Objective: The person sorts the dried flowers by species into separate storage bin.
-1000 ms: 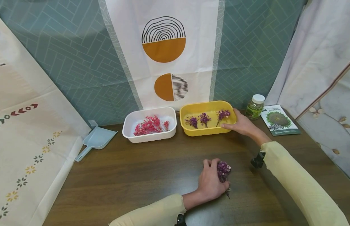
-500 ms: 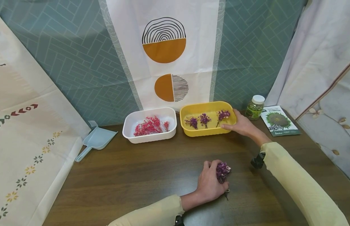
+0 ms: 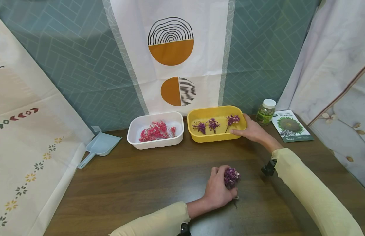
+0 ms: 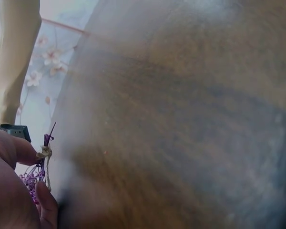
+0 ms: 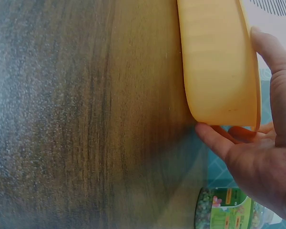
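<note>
In the head view my left hand [image 3: 218, 189] holds a bunch of purple dried flowers [image 3: 231, 178] just over the front part of the table. The left wrist view shows its stems tied with twine [image 4: 46, 151], between thumb and fingers. My right hand [image 3: 254, 129] grips the right end of a yellow plastic tray [image 3: 214, 137], thumb at the front rim. Seen from the right wrist, the fingers [image 5: 214, 140] lie against the tray's end wall [image 5: 224, 86]. Inside the tray are three small purple sprigs, among them a middle sprig [image 3: 213, 124].
Left of the yellow tray stands a white tray [image 3: 154, 145] with pink dried flowers [image 3: 155, 131]. A light-blue dustpan [image 3: 100, 145] lies farther left. Beyond my right hand are a white-lidded jar [image 3: 266, 112] and a seed packet [image 3: 292, 126]. Cloth hangings border the wooden table [image 3: 135, 186].
My left hand has shifted slightly left with the purple flower bunch. The right hand and the yellow tray look unmoved.
</note>
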Demonstrator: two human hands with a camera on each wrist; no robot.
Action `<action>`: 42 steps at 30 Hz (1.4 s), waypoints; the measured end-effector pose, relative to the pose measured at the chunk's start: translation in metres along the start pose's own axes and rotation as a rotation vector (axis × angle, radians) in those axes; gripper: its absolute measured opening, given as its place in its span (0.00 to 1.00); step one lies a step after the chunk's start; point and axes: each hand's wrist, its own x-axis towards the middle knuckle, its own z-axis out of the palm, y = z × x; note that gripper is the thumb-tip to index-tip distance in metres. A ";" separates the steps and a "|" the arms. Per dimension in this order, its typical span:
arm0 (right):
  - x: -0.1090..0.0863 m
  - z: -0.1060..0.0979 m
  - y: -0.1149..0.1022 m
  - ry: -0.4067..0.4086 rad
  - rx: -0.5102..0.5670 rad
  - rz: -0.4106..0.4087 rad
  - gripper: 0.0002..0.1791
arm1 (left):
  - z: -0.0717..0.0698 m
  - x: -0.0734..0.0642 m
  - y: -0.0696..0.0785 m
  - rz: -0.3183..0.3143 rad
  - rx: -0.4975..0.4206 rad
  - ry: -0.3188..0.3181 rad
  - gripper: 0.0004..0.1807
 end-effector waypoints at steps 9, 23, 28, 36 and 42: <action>0.000 0.000 -0.001 -0.004 0.009 0.005 0.60 | -0.007 0.007 -0.002 0.029 -0.008 0.029 0.36; 0.001 0.000 0.000 0.006 0.015 0.005 0.57 | -0.042 0.038 0.009 0.070 -0.028 0.151 0.37; 0.000 0.000 0.000 -0.001 0.029 -0.011 0.57 | -0.054 0.054 0.012 0.088 -0.022 0.182 0.37; 0.000 0.000 0.000 0.010 0.023 -0.024 0.56 | -0.065 0.081 0.018 0.050 -0.023 0.148 0.39; 0.001 0.002 0.000 0.016 0.018 -0.022 0.58 | -0.069 0.100 0.020 0.064 -0.019 0.151 0.40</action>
